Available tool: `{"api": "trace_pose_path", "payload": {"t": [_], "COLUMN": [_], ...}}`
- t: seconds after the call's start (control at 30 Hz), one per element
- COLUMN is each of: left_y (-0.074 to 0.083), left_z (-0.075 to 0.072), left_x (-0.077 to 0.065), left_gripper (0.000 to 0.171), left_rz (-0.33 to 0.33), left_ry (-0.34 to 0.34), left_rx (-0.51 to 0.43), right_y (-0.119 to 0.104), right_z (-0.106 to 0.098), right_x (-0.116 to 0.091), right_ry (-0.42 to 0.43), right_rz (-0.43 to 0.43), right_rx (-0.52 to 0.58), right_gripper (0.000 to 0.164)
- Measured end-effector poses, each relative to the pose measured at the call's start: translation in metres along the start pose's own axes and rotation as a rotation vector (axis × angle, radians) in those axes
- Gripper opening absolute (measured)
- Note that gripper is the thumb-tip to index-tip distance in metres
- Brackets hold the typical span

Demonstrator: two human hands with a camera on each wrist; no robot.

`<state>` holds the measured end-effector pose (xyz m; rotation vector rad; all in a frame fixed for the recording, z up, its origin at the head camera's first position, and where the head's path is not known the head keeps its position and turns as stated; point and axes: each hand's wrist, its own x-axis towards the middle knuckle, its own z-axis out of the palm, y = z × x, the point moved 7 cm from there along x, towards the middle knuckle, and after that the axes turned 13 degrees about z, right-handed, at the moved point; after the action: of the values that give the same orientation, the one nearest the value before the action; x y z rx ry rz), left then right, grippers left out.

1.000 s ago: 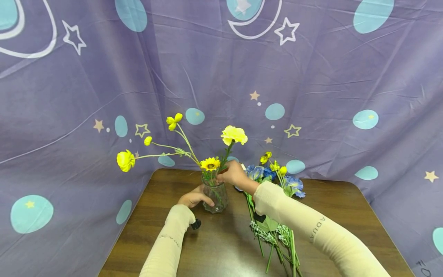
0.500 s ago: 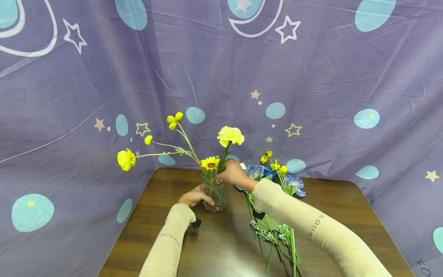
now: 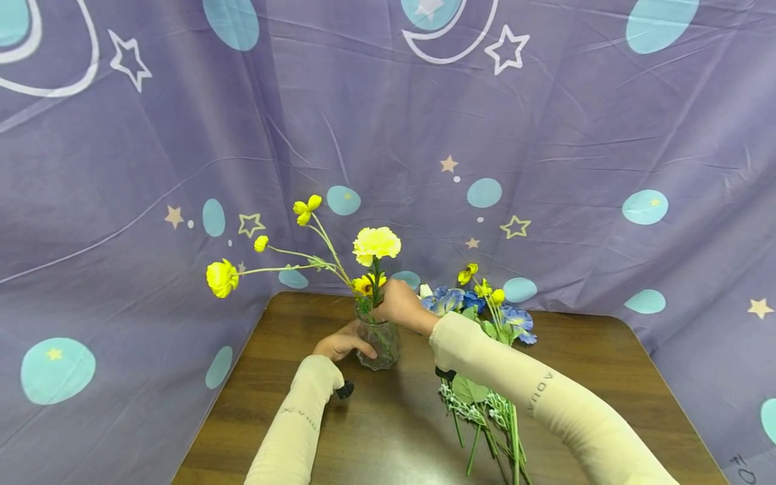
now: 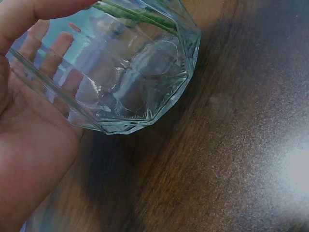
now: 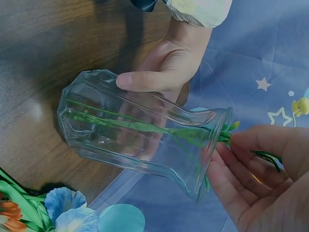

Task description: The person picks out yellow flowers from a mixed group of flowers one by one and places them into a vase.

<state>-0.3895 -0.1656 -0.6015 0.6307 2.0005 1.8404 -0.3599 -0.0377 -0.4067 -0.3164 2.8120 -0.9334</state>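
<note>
A clear glass vase (image 3: 388, 350) stands on the table, and my left hand (image 3: 341, 343) grips its left side, thumb in front. In the left wrist view, the fingers show through the glass vase (image 4: 130, 82). At the mouth, my right hand (image 3: 401, 306) pinches green stems (image 5: 225, 136), seen in the right wrist view. Above it rises a pale yellow carnation (image 3: 377, 244), partly covering a small sunflower-like bloom (image 3: 362, 285). A branching stem with yellow blooms (image 3: 221, 277) leans out of the vase to the left. Inside the glass, green stems (image 5: 130, 124) reach towards the base.
Right of the vase lies a pile of blue flowers (image 3: 448, 300), yellow buds (image 3: 483, 288), green leaves (image 3: 469, 389) and small white sprigs (image 3: 463, 407). Their stems point to the front edge of the wooden table (image 3: 376, 438). A purple curtain (image 3: 388, 135) hangs behind.
The carnation has swung left and now stands in front of the sunflower-like bloom. My right hand and forearm have shifted slightly left. The left hand stays on the vase.
</note>
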Motion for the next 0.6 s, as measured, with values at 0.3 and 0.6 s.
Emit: {"api": "trace_pose_path", "payload": {"t": [0.3, 0.6], "left_y": [-0.0007, 0.0075], "left_z": [0.0034, 0.0049], "left_x": [0.0025, -0.0014], "left_gripper": [0.104, 0.104], "left_rz": [0.019, 0.017], "left_ry": [-0.029, -0.015], "left_rx": [-0.034, -0.005], "right_y": [-0.0063, -0.0077], "right_z": [0.0039, 0.0066], "right_x": [0.0012, 0.0026], "right_ry": [0.000, 0.009], "right_rz": [-0.013, 0.007], "right_rx": [-0.126, -0.157], "right_gripper": [0.047, 0.049]}}
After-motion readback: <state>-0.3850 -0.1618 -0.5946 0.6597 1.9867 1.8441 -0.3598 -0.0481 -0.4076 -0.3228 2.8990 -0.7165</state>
